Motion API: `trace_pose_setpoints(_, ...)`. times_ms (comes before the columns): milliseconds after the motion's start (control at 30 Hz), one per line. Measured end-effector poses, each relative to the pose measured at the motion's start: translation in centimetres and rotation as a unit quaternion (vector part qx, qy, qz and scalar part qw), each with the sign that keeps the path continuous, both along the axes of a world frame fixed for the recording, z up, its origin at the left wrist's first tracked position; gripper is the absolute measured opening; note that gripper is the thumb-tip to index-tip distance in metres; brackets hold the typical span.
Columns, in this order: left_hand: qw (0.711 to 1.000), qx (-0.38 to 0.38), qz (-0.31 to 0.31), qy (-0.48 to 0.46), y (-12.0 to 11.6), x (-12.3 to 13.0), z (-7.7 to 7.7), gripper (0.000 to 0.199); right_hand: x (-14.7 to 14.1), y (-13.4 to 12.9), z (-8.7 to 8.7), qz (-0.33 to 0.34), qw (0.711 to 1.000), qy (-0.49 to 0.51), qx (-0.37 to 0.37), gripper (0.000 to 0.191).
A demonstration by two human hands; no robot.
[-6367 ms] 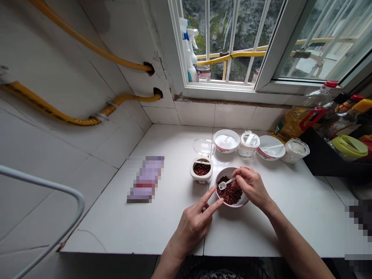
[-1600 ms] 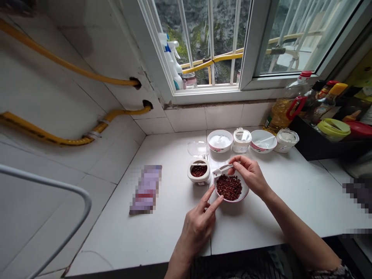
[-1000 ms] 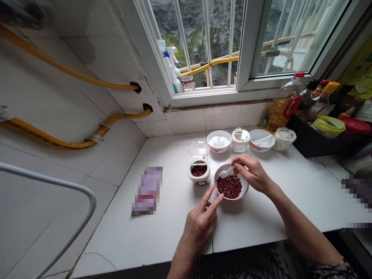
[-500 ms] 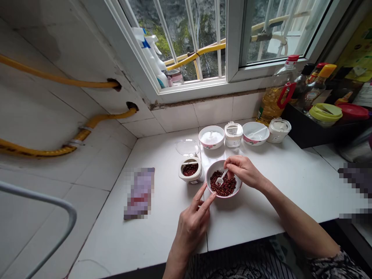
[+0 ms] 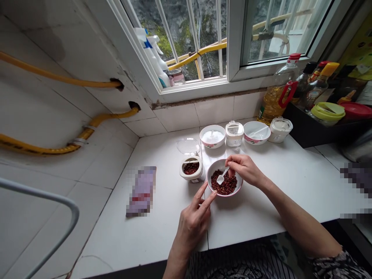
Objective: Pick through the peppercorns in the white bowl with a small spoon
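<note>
A white bowl (image 5: 239, 189) with a pink rim holds dark red peppercorns (image 5: 226, 185). My right hand (image 5: 244, 169) pinches a small white spoon (image 5: 221, 178), whose scoop rests over the peppercorns. Two stretched fingers of my left hand (image 5: 195, 217) touch the bowl's near left rim; its other fingers are curled, and nothing shows in it. Just left of the bowl stands a white jar (image 5: 195, 178) of the same peppercorns, its clear lid (image 5: 188, 146) flipped open.
Behind are a bowl of white grains (image 5: 212, 138), a lidded jar (image 5: 235, 133), a bowl with a spoon (image 5: 257, 133) and another jar (image 5: 280, 130). An oil bottle (image 5: 271, 101) stands by a black rack (image 5: 312, 128). A purple packet (image 5: 142, 190) lies left.
The spoon's scoop sits slightly more clear of the peppercorns, with its face turned a little. Both hands keep nearly the same places; the whole view has shifted slightly.
</note>
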State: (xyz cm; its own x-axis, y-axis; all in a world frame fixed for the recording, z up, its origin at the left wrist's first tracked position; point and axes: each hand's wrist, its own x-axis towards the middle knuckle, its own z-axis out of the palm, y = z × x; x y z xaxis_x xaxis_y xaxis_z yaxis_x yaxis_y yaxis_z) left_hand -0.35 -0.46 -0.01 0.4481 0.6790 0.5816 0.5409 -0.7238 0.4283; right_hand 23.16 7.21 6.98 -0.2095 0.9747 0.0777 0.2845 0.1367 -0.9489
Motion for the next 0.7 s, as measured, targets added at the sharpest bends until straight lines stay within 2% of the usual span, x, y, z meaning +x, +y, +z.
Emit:
trace_pose_setpoints(133, 1.000, 0.000, 0.005, 0.007, -0.04, -0.08, -0.03, 0.057, -0.30, -0.05, 0.12, 0.019, 0.990, -0.092, 0.105, 0.023)
trace_pose_setpoints(200, 1.000, -0.001, 0.007, 0.008, -0.06, -0.09, -0.03, 0.057, -0.49, -0.13, 0.14, 0.029, 0.985, -0.113, 0.125, 0.024)
trace_pose_setpoints(400, 1.000, -0.005, 0.002, 0.005, -0.09, -0.10, 0.03, 0.058, -0.25, -0.25, 0.07, 0.022, 1.000, 0.008, -0.001, 0.019)
trace_pose_setpoints(700, 1.000, 0.002, 0.004, 0.007, -0.05, -0.12, -0.09, 0.057, -0.06, -0.24, 0.15, -0.007, 0.999, 0.034, -0.041, 0.015)
